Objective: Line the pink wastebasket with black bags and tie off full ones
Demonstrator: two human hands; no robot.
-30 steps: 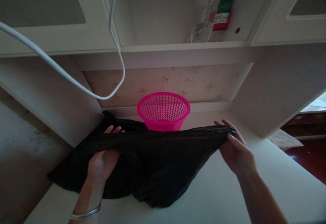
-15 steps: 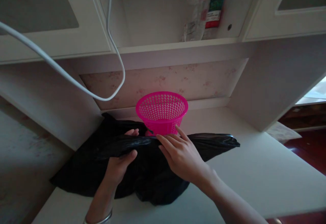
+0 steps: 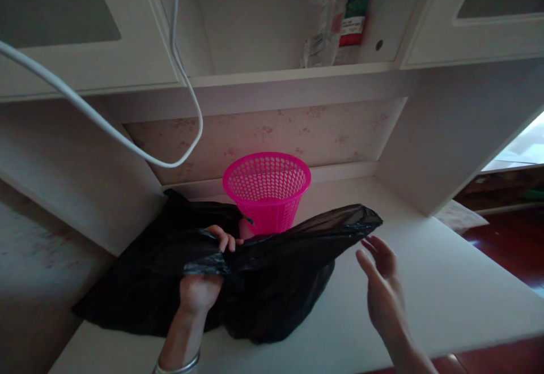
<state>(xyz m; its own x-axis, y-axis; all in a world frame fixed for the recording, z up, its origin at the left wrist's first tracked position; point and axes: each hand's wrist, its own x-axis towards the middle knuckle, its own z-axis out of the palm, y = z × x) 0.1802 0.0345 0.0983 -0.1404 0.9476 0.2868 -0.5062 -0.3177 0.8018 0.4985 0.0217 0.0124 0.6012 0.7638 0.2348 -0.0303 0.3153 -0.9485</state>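
Observation:
A large black plastic bag (image 3: 272,283) spreads over the white counter in front of me. My left hand (image 3: 208,280) is closed on the bag's upper edge, its fingers curling over the far side and part of the palm covered by plastic. To the right, my right hand (image 3: 380,277) is open, thumb apart from the fingers. Its fingertips are close to the bag's raised right corner; whether they touch it I cannot tell. Behind the bag stands a pink perforated basket (image 3: 272,215), upright, its lower left side partly hidden by the black plastic.
The white counter (image 3: 425,283) runs off to the right. Above it is an open cabinet shelf (image 3: 255,76) holding a clear plastic bottle (image 3: 325,22) and a can-like container (image 3: 353,17). A white cable (image 3: 106,124) hangs at the upper left, in front of the cabinet.
My right hand has moved right, from the middle of the bag's edge to beside its right corner. That corner is now higher. My left hand has closed on the bag's edge.

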